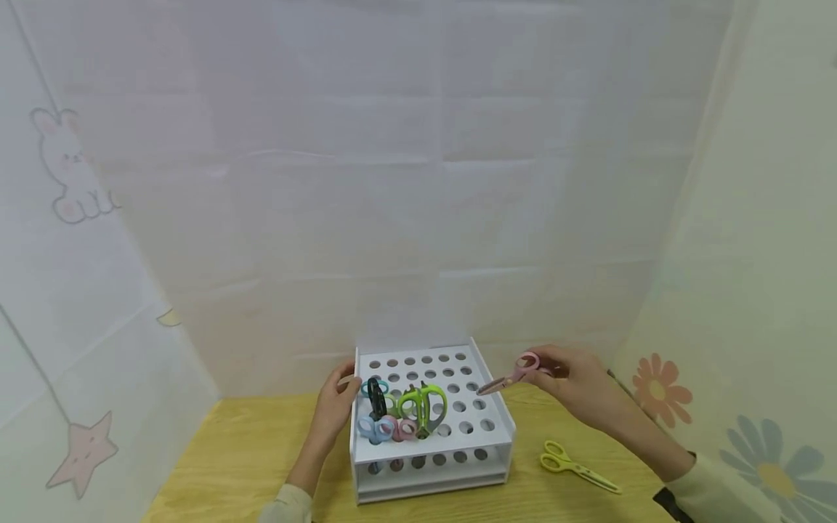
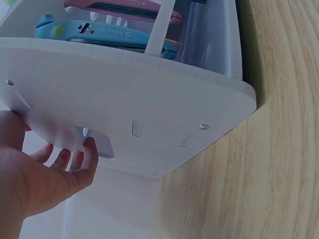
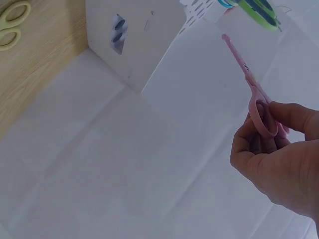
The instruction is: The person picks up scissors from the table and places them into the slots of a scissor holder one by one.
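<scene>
A white rack (image 1: 487, 443) with rows of round holes stands on the wooden table. Green scissors (image 1: 423, 404), black scissors (image 1: 376, 396), a blue pair (image 1: 368, 428) and a pink pair (image 1: 407, 428) stand in its left holes. My left hand (image 1: 341, 396) rests against the rack's left side wall (image 2: 149, 104), fingers (image 2: 75, 159) lightly bent on it. To the right of the rack, my right hand (image 1: 549, 369) holds pink scissors (image 1: 513, 376) by the handle loop (image 3: 264, 117). The blades are closed and point toward the rack, above its right edge.
Yellow scissors (image 1: 577, 465) lie flat on the table (image 1: 248, 450) to the right of the rack, below my right forearm. White cloth with cartoon prints hangs behind and on both sides. The rack has a lower shelf with holes too.
</scene>
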### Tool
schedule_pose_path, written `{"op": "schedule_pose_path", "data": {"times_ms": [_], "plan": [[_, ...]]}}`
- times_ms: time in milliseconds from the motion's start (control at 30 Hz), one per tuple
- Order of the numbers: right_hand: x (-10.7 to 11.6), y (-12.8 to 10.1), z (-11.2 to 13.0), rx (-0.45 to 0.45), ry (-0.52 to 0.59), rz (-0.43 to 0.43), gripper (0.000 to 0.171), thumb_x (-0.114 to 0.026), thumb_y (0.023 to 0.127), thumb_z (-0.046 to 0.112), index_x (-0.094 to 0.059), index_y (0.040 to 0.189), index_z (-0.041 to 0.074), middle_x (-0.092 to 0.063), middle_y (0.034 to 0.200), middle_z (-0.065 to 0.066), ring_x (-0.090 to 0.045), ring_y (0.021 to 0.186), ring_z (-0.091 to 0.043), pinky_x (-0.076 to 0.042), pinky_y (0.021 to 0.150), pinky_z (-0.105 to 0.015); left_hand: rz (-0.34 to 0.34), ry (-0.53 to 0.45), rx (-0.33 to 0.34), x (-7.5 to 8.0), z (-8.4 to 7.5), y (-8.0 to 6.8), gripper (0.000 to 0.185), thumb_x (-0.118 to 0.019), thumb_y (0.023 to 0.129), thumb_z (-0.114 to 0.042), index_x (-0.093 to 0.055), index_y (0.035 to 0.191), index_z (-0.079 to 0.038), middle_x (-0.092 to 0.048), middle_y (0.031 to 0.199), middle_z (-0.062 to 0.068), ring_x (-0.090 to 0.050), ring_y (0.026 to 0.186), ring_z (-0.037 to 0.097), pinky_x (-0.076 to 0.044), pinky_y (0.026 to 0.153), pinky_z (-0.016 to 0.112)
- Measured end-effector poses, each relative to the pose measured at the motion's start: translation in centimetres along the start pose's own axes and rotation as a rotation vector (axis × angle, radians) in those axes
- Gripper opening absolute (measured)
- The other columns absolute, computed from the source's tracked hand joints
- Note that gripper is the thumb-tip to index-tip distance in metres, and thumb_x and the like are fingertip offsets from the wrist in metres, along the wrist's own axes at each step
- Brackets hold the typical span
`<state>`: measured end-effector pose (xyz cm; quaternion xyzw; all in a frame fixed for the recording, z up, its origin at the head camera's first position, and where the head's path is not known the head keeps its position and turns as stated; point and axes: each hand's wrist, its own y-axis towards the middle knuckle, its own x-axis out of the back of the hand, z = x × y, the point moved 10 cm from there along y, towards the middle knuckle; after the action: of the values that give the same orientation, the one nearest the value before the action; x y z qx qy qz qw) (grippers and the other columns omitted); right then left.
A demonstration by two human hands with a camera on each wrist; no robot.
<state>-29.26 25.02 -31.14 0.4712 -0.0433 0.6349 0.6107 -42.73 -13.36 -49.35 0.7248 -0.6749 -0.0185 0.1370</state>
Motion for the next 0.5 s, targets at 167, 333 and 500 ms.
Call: {"op": "schedule_pose_path", "data": {"times_ms": [167, 333, 500], "plan": [[-2.6, 0.4, 1.4, 0.086, 0.039, 0.086, 0.020, -0.076, 0.090, 0.001, -0.075, 0.109, 0.010, -0.073, 0.097, 0.004, -0.069, 0.085, -0.011, -0.059, 0.073, -0.031, -0.004, -0.006, 0.008, 0.1, 0.0, 0.0, 0.046, -0.059, 0.105, -0.027, -0.052, 0.148, -0.014, -0.052, 0.146, 0.009, -0.055, 0.126, 0.034, -0.050, 0.097, 0.053], [-4.8, 0.6, 2.7, 0.215, 0.052, 0.154, 0.026, -0.074, 0.089, -0.007, -0.074, 0.107, 0.011, -0.072, 0.094, 0.002, -0.067, 0.079, -0.011, -0.056, 0.067, -0.027, -0.010, -0.005, -0.003, 0.0, -0.1, 0.1, 0.045, -0.060, 0.104, -0.025, -0.053, 0.147, -0.014, -0.054, 0.144, 0.008, -0.057, 0.123, 0.033, -0.052, 0.095, 0.051], [-6.5, 1.1, 3.6, 0.283, 0.012, 0.195, 0.029, -0.074, 0.087, -0.009, -0.073, 0.106, 0.013, -0.071, 0.090, 0.002, -0.062, 0.075, -0.007, -0.053, 0.063, -0.025, -0.012, -0.009, -0.017, -0.1, -0.3, 0.1, 0.045, -0.060, 0.104, -0.024, -0.053, 0.147, -0.012, -0.053, 0.145, 0.011, -0.057, 0.122, 0.035, -0.053, 0.093, 0.051]]}}
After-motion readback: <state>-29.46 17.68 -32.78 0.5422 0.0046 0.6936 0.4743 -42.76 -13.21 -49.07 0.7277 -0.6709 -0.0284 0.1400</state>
